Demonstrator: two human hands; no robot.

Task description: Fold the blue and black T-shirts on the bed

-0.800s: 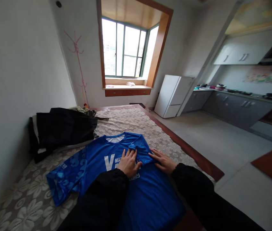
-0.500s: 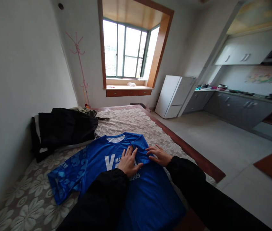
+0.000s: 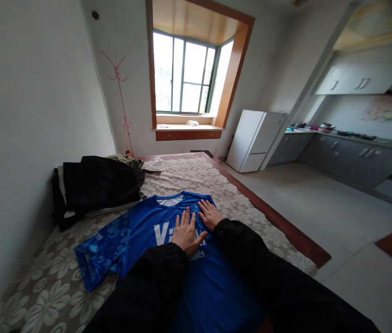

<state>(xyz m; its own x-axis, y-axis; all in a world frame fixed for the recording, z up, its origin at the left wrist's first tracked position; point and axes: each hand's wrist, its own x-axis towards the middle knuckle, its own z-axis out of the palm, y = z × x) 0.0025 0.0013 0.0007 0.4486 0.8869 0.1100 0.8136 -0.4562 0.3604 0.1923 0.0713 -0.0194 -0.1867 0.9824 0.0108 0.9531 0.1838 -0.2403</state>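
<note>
A blue T-shirt (image 3: 140,231) with white lettering lies front side up on the bed, its collar away from me. Its patterned left-hand sleeve (image 3: 103,249) is spread out flat. On the chest, over part of the lettering, my left hand (image 3: 187,235) rests palm down with fingers stretched. My right hand (image 3: 210,214) lies flat close beside it, on the shirt's right shoulder area, fingers extended. The sleeve on that side is mostly hidden by my hand and dark cuff. Neither hand grips the cloth.
The bed's flowered cover (image 3: 178,171) runs under the shirt, with a wooden bed edge (image 3: 268,212) along the right. A pile of dark clothes (image 3: 105,185) sits by the left wall. Farther off stand a pink coat rack (image 3: 122,101), a white fridge (image 3: 246,141) and grey kitchen cabinets (image 3: 341,157).
My right hand has moved left and slightly forward from the shirt's right edge onto its shoulder area, closer to my left hand. The raised sleeve folds there look flatter. My left hand stays nearly in place.
</note>
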